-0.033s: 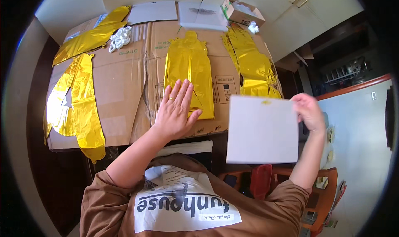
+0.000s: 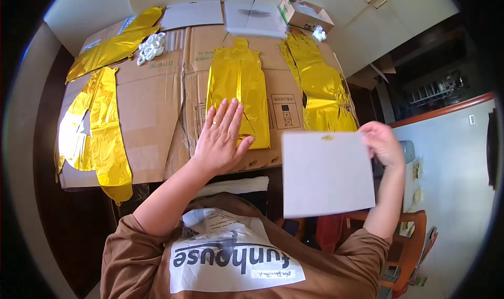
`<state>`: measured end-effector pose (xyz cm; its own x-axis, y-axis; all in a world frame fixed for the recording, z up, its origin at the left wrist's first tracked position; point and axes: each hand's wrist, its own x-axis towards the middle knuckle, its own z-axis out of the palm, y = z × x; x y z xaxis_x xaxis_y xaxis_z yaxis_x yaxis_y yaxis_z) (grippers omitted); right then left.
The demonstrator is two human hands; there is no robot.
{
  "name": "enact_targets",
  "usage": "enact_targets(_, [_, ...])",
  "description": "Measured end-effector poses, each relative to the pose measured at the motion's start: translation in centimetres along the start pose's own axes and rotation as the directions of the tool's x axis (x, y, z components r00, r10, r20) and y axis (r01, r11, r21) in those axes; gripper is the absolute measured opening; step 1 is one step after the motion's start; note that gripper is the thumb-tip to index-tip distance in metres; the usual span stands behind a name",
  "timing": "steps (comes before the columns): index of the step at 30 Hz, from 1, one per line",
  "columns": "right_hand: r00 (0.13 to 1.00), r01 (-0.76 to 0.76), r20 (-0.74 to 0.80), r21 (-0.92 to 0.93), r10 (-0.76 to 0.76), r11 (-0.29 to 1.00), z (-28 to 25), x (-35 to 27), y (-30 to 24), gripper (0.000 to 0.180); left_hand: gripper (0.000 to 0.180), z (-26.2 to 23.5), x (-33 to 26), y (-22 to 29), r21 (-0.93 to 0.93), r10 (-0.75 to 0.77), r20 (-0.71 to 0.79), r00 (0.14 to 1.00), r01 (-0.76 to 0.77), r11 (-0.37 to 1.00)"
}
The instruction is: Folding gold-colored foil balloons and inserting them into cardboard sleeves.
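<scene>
My left hand (image 2: 219,136) lies flat, fingers stretched out, on the lower part of a folded gold foil balloon (image 2: 237,73) in the middle of the cardboard. In my right hand (image 2: 384,146) is a white card (image 2: 328,175), pinched at its upper right corner and hanging off the table's near edge. A small slot near the card's top edge shows gold behind it. More flat gold foil lies to the left (image 2: 107,136), at the far left (image 2: 113,44) and on the right (image 2: 325,86).
Flattened cardboard (image 2: 149,110) covers the table. Along its far side are a white sheet (image 2: 192,14), a clear plastic bag (image 2: 254,18), a small open box (image 2: 305,14) and white rings (image 2: 152,48). A wooden chair (image 2: 412,246) stands near my right arm.
My right hand and the white card have moved a little down and to the left. My left hand stays in place on the foil balloon.
</scene>
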<state>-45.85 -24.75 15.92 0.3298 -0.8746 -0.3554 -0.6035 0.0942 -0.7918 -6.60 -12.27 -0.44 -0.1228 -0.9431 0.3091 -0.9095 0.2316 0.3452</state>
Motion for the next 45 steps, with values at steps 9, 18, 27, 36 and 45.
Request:
enact_targets(9, [0.957,-0.143,0.255,0.006,0.137,0.99,12.9,8.0,1.6,0.016,0.075,0.0,0.0,-0.3,-0.044,-0.052,0.037,0.998,0.054,0.998])
enact_targets(18, [0.992,0.123,-0.045,0.12,-0.119,0.985,18.9,13.8,-0.6,0.015,0.074,-0.2,-0.2,-0.1,-0.077,0.033,0.034,0.999,-0.03,0.997])
enact_targets(27, [0.789,0.336,-0.298,-0.522,-0.538,0.784,20.4,9.8,-1.0,0.041,0.07,-4.6,-2.8,-3.3,-0.314,0.087,-0.103,0.991,-0.115,0.942])
enact_targets(36, [0.824,0.39,0.027,-0.753,-0.567,0.531,25.6,5.2,2.0,0.07,0.077,-5.8,-3.8,-5.4,-0.147,0.047,0.012,0.999,-0.045,0.988])
enact_targets(45, [0.836,0.385,0.064,-0.775,-0.544,0.501,25.1,5.5,1.5,0.07,0.069,-6.2,-3.8,-5.0,-0.105,0.036,0.027,0.999,-0.033,0.994])
